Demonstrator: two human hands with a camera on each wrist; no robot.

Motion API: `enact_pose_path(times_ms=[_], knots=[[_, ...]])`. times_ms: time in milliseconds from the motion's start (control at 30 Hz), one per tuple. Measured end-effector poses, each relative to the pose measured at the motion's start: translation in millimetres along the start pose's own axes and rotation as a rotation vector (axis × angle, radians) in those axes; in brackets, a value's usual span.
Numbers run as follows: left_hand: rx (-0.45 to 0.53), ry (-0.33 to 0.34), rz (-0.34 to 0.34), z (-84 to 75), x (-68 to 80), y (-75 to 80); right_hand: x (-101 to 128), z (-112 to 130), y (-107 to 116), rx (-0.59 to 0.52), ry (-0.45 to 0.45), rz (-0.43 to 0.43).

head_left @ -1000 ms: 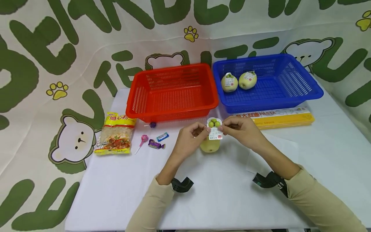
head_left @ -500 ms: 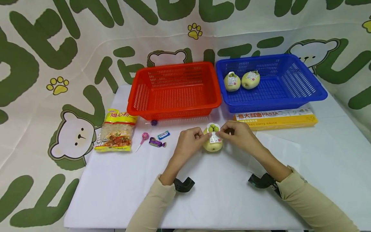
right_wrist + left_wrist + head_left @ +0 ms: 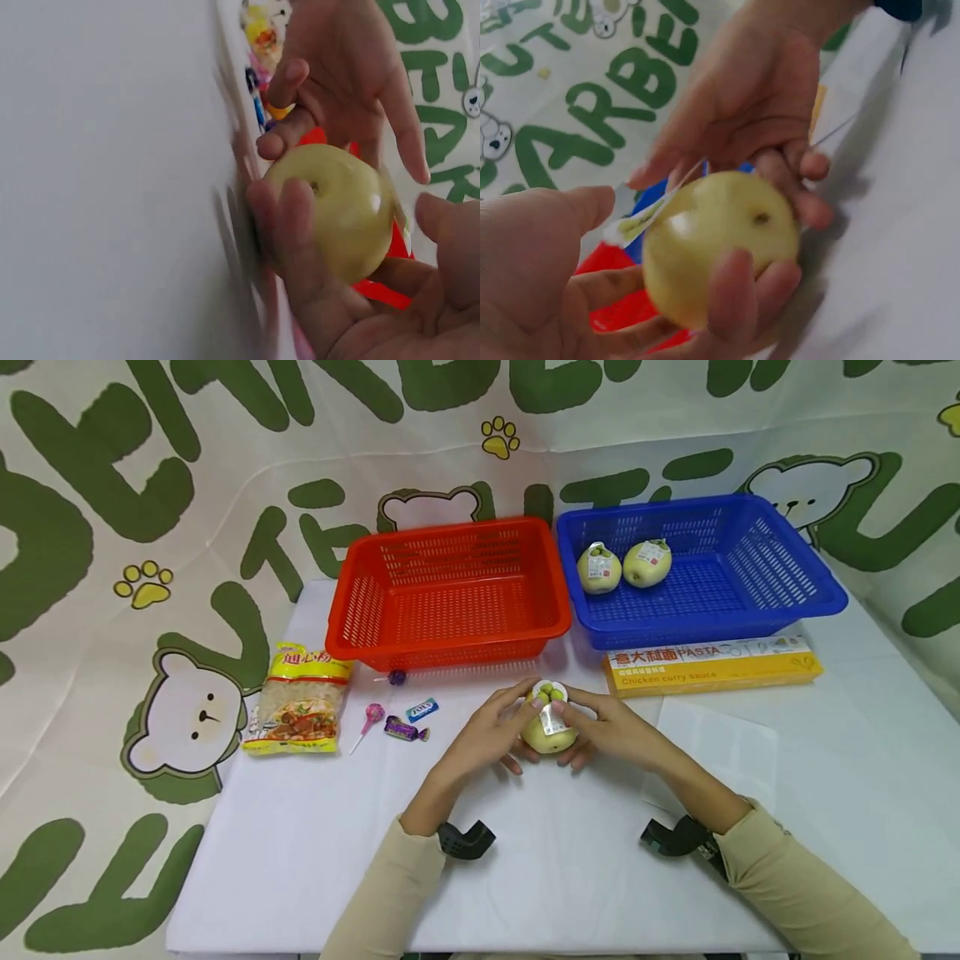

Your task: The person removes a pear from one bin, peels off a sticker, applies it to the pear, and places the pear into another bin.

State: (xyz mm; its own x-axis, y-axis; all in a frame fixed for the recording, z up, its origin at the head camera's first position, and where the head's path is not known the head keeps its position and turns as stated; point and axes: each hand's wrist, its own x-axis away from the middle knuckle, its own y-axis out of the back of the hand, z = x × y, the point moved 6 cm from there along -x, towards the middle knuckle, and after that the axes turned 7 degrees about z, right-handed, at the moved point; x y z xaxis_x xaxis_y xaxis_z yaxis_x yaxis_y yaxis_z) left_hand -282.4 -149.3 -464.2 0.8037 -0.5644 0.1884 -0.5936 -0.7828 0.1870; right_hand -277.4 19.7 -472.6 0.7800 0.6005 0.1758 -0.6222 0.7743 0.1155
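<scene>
A pale yellow pear (image 3: 549,742) sits low over the white table between my hands. A white label (image 3: 553,720) with a picture of green fruit is on its upper side. My left hand (image 3: 487,731) holds the pear from the left, thumb on the label and fingers round the side. From the right, my right hand (image 3: 621,732) holds it likewise, its thumb by the label's other edge. Fingers of both hands curve under the pear (image 3: 712,225) in the left wrist view. The pear's dark-eyed end (image 3: 315,186) shows in the right wrist view.
Behind stand a red basket (image 3: 450,647) and a blue basket (image 3: 690,631) with two labelled pears (image 3: 647,563). A pasta box (image 3: 712,667) and a translucent sheet (image 3: 720,747) lie right. Left are a noodle bag (image 3: 300,702), a lollipop (image 3: 374,713) and wrapped sweets (image 3: 405,728).
Both hands were pinching the label by its edges above the pear. It has come down onto the pear, and the fingers have moved from the label to round the fruit.
</scene>
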Motion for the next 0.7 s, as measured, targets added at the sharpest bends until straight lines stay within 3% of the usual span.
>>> enact_pose_path(times_ms=[100,200,467,567,700], knots=[[0.114,0.028,0.074,4.3,-2.3,-5.6,-0.1,-2.3,-3.2,-0.119,0.009,0.023],[0.163,0.050,0.119,8.0,-3.3,-9.1,1.2,-3.0,-4.0,-0.170,0.009,0.017],[0.164,0.076,0.065,12.5,-2.1,-3.6,3.4,-4.6,-3.1,-0.170,-0.003,-0.037],[0.182,0.027,0.045,12.2,-4.8,-3.7,0.7,-5.0,-2.6,-0.161,-0.005,-0.106],[0.256,-0.026,0.069,12.6,-7.2,-4.3,-1.3,-6.3,-0.9,-0.142,-0.034,-0.166]])
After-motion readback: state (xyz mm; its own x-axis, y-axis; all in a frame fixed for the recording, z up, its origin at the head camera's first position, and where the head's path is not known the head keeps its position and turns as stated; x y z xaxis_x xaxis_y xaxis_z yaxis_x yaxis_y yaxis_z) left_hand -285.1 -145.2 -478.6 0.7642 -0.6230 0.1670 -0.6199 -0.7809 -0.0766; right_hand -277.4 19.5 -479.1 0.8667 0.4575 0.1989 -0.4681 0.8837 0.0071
